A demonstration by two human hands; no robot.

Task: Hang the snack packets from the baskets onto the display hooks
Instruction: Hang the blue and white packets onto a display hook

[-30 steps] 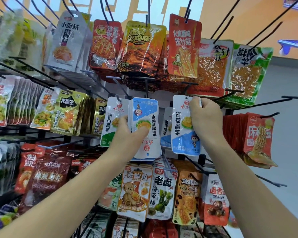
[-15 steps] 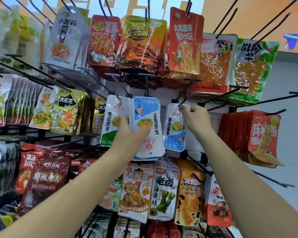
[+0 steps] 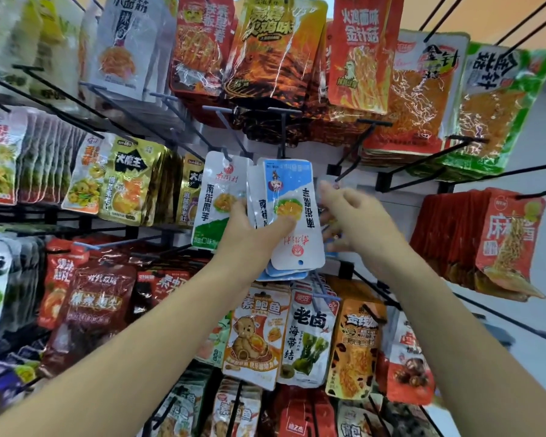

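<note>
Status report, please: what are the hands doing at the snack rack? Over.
Left hand grips packet stack. Right hand open, empty, blurred, by stack's edge. Hook above it unblocked.

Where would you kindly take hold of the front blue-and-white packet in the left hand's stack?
Pinch the front packet at its free lower end beside the hang hole, coming from the right; the left hand grips its middle from the left.

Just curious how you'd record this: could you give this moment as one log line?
left hand: grips stack of blue-and-white snack packets | right hand: open, blurred, right of stack
</note>
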